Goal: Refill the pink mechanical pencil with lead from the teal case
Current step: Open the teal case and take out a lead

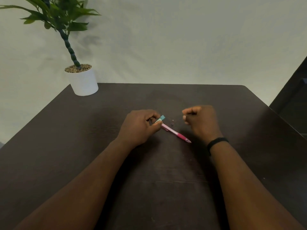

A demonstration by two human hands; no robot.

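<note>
Table (166, 188): dark top, bare in the near part where I see only my two forearms reaching in from 6 o'clock.
Wristband (217, 141): black band on my right wrist; no writing I can read on it.
Pencil (176, 133): pink, lying low over the table, long axis running from 10 o'clock (back end, at my left fingers) to 4 o'clock (tip, pointing toward my right wrist).
Left hand (139, 126): curled, fingers pinching the pencil's back end together with the case; it is the nearer hand to both.
Case (161, 119): teal, only its top end shows past my left fingers, at 10 o'clock from the pencil tip; its pale label is too small to read.
Small part (172, 122): a tiny clear piece on the table between my hands, possibly the pencil's cap; I cannot tell.
Right hand (199, 120): loosely fisted at 3 o'clock of the case, apart from it; whether it pinches a lead, I cannot tell.
Plant pot (83, 80): white, at 11 o'clock on the far corner, unmarked.
</note>
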